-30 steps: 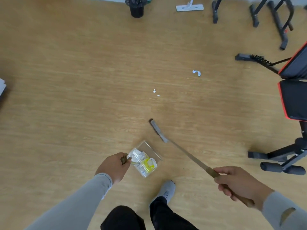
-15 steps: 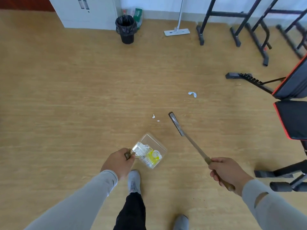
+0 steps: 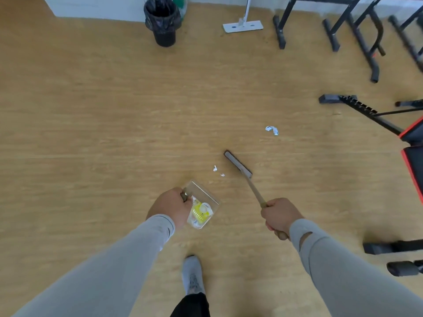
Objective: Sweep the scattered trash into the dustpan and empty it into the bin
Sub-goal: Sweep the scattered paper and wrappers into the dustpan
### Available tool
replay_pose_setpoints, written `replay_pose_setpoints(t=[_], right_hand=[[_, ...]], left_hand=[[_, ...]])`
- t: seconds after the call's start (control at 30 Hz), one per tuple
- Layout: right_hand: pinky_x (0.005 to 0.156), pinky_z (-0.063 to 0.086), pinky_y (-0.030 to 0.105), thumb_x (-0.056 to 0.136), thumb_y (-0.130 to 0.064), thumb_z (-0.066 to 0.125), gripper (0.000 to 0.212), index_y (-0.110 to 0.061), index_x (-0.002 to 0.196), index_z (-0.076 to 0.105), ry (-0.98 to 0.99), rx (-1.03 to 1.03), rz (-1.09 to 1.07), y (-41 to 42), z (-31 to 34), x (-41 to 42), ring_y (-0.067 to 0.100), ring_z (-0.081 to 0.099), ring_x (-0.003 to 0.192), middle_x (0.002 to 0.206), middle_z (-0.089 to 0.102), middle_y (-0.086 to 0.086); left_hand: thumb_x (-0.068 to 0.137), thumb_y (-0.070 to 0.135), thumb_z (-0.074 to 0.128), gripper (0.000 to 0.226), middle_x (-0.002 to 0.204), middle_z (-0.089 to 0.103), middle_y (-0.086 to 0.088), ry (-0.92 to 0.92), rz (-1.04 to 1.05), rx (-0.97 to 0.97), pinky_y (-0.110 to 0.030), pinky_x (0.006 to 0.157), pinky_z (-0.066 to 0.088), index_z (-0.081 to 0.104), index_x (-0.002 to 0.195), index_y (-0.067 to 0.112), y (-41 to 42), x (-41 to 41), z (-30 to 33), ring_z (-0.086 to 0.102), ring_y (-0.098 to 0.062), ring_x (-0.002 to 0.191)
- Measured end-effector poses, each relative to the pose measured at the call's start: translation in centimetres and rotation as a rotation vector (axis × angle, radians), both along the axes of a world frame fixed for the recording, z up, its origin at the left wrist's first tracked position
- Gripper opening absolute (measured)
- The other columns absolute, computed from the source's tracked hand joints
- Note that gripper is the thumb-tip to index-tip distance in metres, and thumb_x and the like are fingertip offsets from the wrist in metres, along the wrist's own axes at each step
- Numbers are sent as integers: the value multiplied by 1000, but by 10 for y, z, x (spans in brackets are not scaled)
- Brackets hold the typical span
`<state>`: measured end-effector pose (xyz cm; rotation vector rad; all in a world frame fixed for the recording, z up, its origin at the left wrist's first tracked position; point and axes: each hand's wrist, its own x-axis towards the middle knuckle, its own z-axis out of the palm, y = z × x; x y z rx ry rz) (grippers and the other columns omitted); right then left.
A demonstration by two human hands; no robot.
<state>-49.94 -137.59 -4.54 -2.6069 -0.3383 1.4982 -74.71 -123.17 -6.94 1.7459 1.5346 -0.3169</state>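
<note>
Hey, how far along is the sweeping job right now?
Partly done. The dustpan, held by the left hand, already carries some yellow and white trash. In hand: the right hand holds the broom, its head on the floor beside two small paper scraps. Left: those scraps, a bigger crumpled piece farther out, then emptying the pan into the black bin by the wall.

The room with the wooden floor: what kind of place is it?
Probably a home gym or exercise room: a red-trimmed weight bench and black metal racks stand on the wooden floor, with a mop and bin by the wall.
</note>
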Motion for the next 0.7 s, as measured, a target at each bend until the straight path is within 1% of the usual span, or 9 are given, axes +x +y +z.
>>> replay_pose_setpoints(t=[0.13,0.2,0.23,0.27,0.37,0.47,0.57,0.63,0.7], right_hand=[[44,37,25,93,-9,51,28,-3,113,70,9,-60,161,29,-3,-1,22,46,45,67,58,12],[38,34,21,94,-10,51,27,-1,112,70,32,-99,227,32,5,-6,19,41,35,65,55,10],[38,32,20,94,-10,51,27,-1,111,70,65,-111,235,30,13,-5,18,38,31,63,54,11],[40,32,23,93,-11,52,28,-1,111,70,108,-116,233,26,24,-1,19,38,33,62,55,11],[47,35,30,90,-10,59,32,-15,120,70,180,-86,133,2,65,30,24,46,54,62,62,14],[43,36,27,91,-4,61,34,-20,121,67,190,-34,24,-36,98,39,21,48,49,62,63,13],[43,35,27,91,-6,59,37,-26,122,63,181,3,0,-58,104,13,20,47,51,61,62,11],[43,35,27,91,-6,59,35,-24,121,62,168,44,-66,-65,100,6,20,47,51,61,63,12],[42,35,28,92,-4,59,28,-18,116,64,170,81,-142,-70,104,12,21,47,50,62,63,14]], left_hand=[[98,40,53,21,81,64,3,5,-12,-3,-30,59,43,61,92,21,16,3,-4,62,-22,72],[97,39,54,20,82,64,3,-7,1,-13,-30,60,44,62,95,21,18,3,-4,63,-22,73],[97,39,53,20,83,65,3,-12,5,-19,-30,61,46,62,97,21,16,4,-3,64,-23,74],[97,38,53,19,84,65,3,-19,7,-24,-31,63,48,62,99,21,14,5,-2,65,-24,76],[98,37,53,13,84,64,4,-40,8,-27,-32,67,49,59,96,25,9,8,1,64,-25,77],[98,38,53,11,84,63,4,-56,19,-22,-32,67,49,54,92,28,10,5,4,63,-25,77],[98,40,52,16,88,66,2,-55,18,-25,-33,68,51,59,97,25,9,-1,6,64,-26,78],[98,41,52,25,87,67,1,-44,16,-33,-31,62,48,65,109,23,5,-8,8,65,-24,75],[98,40,53,26,86,67,1,-44,19,-43,-31,62,50,65,111,21,1,-14,13,65,-24,74]])
